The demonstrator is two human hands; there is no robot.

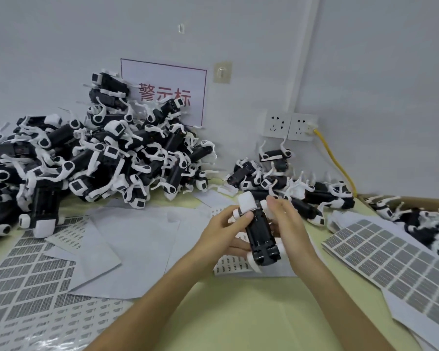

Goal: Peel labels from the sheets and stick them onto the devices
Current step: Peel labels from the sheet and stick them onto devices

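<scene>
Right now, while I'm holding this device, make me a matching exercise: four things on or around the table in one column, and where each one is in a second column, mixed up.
Things
1. held device
2. big pile of devices
3. yellow cable
4. cardboard box

Places
A. at the right edge of the table
B. plugged into the wall socket
C. between the left hand and the right hand
D. at the left, against the wall, in front of the sign

Pairs: 1-C, 2-D, 3-B, 4-A
</scene>
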